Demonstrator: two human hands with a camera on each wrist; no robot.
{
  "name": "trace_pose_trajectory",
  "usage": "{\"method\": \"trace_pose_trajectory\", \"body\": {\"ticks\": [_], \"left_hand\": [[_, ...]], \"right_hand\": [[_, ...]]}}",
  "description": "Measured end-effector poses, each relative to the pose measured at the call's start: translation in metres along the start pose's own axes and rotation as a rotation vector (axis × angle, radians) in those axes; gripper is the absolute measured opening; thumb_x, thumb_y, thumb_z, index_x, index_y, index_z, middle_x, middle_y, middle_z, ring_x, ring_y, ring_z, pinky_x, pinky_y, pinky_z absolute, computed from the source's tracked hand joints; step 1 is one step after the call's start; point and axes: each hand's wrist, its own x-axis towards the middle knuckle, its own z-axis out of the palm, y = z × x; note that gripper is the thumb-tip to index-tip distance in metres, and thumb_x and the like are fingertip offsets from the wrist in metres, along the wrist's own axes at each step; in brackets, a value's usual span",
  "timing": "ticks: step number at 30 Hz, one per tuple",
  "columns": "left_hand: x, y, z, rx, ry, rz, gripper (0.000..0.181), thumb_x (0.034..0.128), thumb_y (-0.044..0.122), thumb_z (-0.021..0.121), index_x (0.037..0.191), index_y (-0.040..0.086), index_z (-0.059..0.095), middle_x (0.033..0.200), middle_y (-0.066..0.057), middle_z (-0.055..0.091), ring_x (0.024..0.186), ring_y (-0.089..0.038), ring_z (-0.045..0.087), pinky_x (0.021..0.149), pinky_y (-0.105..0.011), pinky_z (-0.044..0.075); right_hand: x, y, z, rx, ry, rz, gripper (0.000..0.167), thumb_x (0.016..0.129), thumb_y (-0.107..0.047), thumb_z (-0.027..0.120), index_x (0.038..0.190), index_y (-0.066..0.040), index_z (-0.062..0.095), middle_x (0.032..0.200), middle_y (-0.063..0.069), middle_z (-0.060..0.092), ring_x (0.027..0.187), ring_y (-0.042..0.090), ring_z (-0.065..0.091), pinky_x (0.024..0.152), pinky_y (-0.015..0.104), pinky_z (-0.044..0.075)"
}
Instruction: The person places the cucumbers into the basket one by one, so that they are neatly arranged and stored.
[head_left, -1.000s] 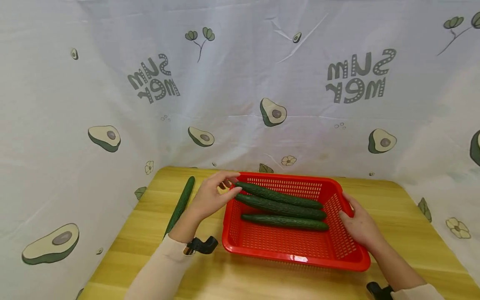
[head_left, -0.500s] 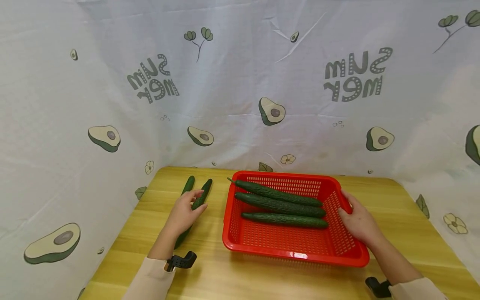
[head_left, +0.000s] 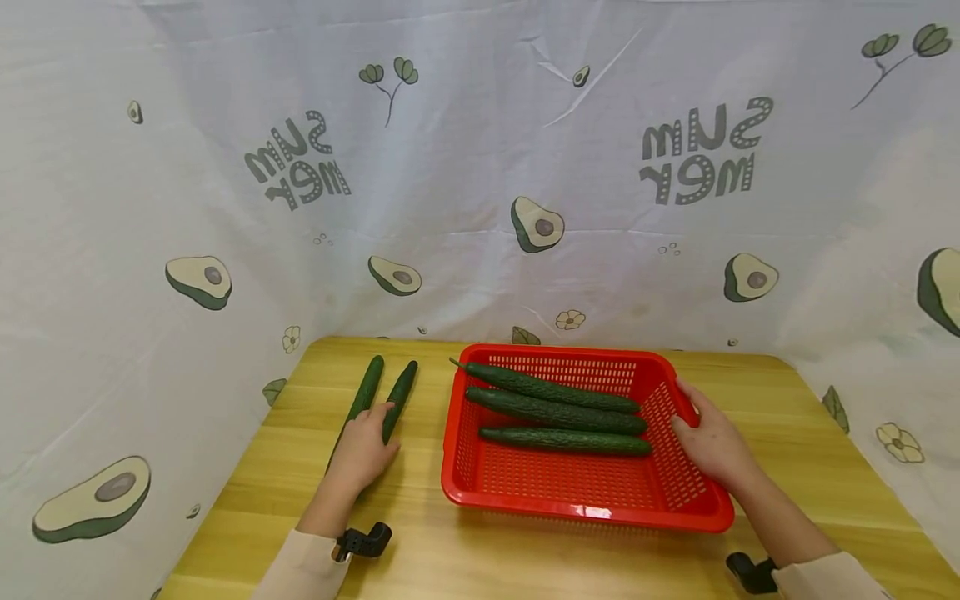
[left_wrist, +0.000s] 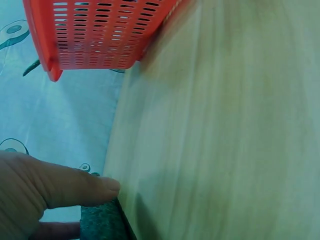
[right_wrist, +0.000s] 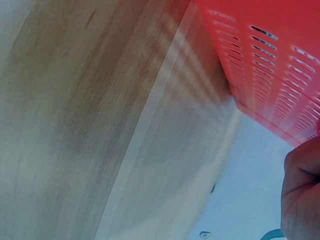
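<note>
In the head view the left hand (head_left: 362, 454) grips a cucumber (head_left: 401, 397) lying on the table, its middle hidden by the hand. Just left of it lies another cucumber (head_left: 365, 390), partly covered by the same hand. The left wrist view shows the thumb (left_wrist: 80, 189) along the dark green cucumber (left_wrist: 102, 222). A red basket (head_left: 570, 510) holds three cucumbers side by side, the rearmost (head_left: 551, 387) with a thin stem over the left rim. The right hand (head_left: 716, 442) grips the basket's right rim, fingers outside and thumb inside.
A wooden table (head_left: 450, 558) lies under everything. Behind it and at both sides hangs a pale curtain (head_left: 465, 183) printed with avocados. Each wrist wears a small black device, one (head_left: 365, 542) on the left and one (head_left: 752, 573) on the right.
The left hand has moved from the basket's left rim to the cucumbers on the left and lowered onto one. The right hand keeps its hold on the rim.
</note>
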Motion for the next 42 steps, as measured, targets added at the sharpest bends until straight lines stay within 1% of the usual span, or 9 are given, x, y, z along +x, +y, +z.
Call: {"method": "trace_pose_trajectory", "body": {"ticks": [5,9,19,24,27,31,35,39,42], "left_hand": [[-0.004,-0.002,0.005,0.049,0.005,-0.028,0.068,0.0841,0.008,0.08,0.146,0.0,0.052,0.122,-0.032,0.065,0.105,-0.052,0.062,0.09,-0.059,0.054],[-0.004,-0.003,0.008,0.04,0.009,-0.03,0.07,0.085,0.007,0.079,0.148,0.001,0.049,0.126,-0.033,0.063,0.103,-0.051,0.065,0.087,-0.059,0.055],[-0.002,-0.006,0.011,-0.095,-0.011,-0.074,0.075,0.0851,0.005,0.072,0.153,-0.001,0.04,0.117,-0.029,0.068,0.094,-0.041,0.069,0.075,-0.051,0.056],[-0.004,-0.006,0.011,-0.136,0.008,-0.092,0.071,0.0891,0.006,0.069,0.154,0.001,0.04,0.134,-0.031,0.062,0.115,-0.048,0.064,0.089,-0.059,0.055],[-0.003,-0.006,0.007,-0.169,0.023,-0.09,0.07,0.0906,0.006,0.069,0.154,0.0,0.04,0.137,-0.031,0.061,0.118,-0.049,0.063,0.09,-0.06,0.054],[-0.001,-0.006,0.002,-0.24,0.024,-0.086,0.069,0.0915,0.007,0.068,0.154,0.002,0.039,0.137,-0.032,0.06,0.084,-0.037,0.07,0.069,-0.046,0.053],[-0.001,-0.005,-0.002,-0.329,0.002,-0.075,0.069,0.0927,0.007,0.067,0.155,0.004,0.038,0.141,-0.032,0.056,0.047,-0.017,0.044,0.051,-0.031,0.038],[-0.002,-0.002,-0.01,-0.382,0.004,-0.06,0.065,0.093,0.007,0.067,0.154,0.007,0.044,0.146,-0.028,0.053,0.044,-0.012,0.03,0.046,-0.027,0.034],[-0.004,0.003,-0.015,-0.389,0.04,-0.049,0.062,0.0924,0.01,0.068,0.152,0.009,0.048,0.148,-0.023,0.053,0.058,-0.019,0.049,0.054,-0.028,0.039]], "right_hand": [[0.001,0.001,0.0,0.028,-0.01,0.013,0.071,0.108,-0.023,0.041,0.165,-0.01,0.002,0.146,0.043,0.037,0.078,0.021,0.067,0.063,0.036,0.058],[0.001,0.001,-0.001,0.042,-0.018,0.022,0.071,0.108,-0.024,0.041,0.165,-0.012,0.001,0.146,0.043,0.037,0.077,0.02,0.067,0.063,0.037,0.058],[0.0,0.002,-0.001,0.057,-0.016,0.014,0.071,0.108,-0.022,0.041,0.165,-0.01,0.002,0.142,0.043,0.041,0.076,0.02,0.067,0.063,0.037,0.058],[0.0,0.001,-0.001,0.062,-0.021,0.02,0.071,0.108,-0.024,0.041,0.165,-0.012,0.0,0.143,0.043,0.04,0.075,0.02,0.067,0.063,0.037,0.059],[0.0,0.001,-0.001,0.061,-0.019,0.018,0.071,0.108,-0.024,0.04,0.165,-0.011,0.0,0.144,0.043,0.039,0.076,0.02,0.067,0.063,0.037,0.058],[0.0,0.002,0.0,0.073,-0.015,0.008,0.07,0.108,-0.023,0.04,0.165,-0.01,0.001,0.143,0.043,0.04,0.076,0.02,0.068,0.063,0.037,0.059],[-0.001,0.003,0.0,0.09,-0.017,0.004,0.07,0.108,-0.022,0.04,0.165,-0.011,0.001,0.139,0.043,0.044,0.075,0.021,0.069,0.062,0.038,0.06],[0.0,0.004,0.0,0.079,-0.018,0.013,0.07,0.108,-0.024,0.04,0.166,-0.012,0.001,0.14,0.042,0.043,0.075,0.02,0.068,0.062,0.038,0.059],[0.001,0.004,0.0,0.071,-0.018,0.016,0.07,0.109,-0.024,0.04,0.166,-0.012,0.001,0.142,0.042,0.042,0.076,0.021,0.068,0.063,0.038,0.059]]}}
